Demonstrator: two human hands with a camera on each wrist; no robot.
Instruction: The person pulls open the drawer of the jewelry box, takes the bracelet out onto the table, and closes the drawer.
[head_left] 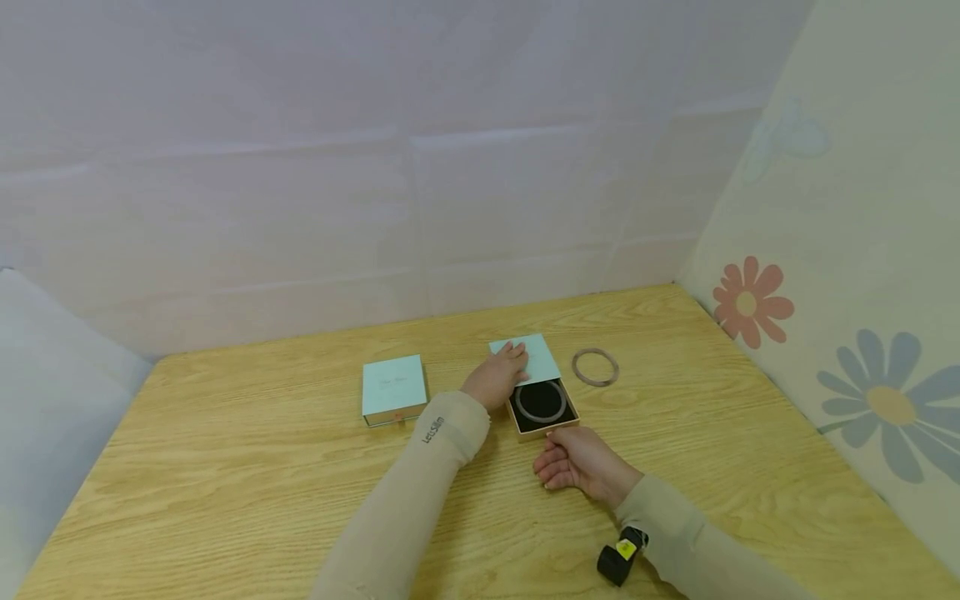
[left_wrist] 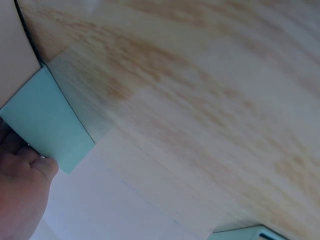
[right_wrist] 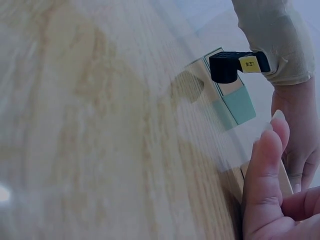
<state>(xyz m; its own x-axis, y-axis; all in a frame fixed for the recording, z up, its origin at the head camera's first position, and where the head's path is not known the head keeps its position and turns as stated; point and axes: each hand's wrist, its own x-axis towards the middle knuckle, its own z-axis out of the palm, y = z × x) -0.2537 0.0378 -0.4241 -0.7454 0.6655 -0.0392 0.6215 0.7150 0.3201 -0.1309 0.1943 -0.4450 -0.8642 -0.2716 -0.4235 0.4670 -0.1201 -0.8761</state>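
A slide-out gift box has its pale blue sleeve [head_left: 542, 360] at the back and its tan drawer [head_left: 523, 432] drawn well forward. A bangle [head_left: 519, 409] lies on the black lining inside. My left hand [head_left: 497, 377] rests on top of the sleeve, fingers extended across it; the left wrist view shows it along the sleeve's upper edge. At the drawer's front, my right hand [head_left: 581, 461] holds on with thumb and index finger, its other fingers curled in. The pinch itself is hidden. Beside the box, a second bangle [head_left: 617, 366] lies on the table.
A closed box [head_left: 393, 383] of the same kind, with a small reddish tab on its front, sits to the left. The wooden table [head_left: 247, 467] meets a pale wall covering at the back. A flower-printed sheet [head_left: 862, 275] hangs along the right side.
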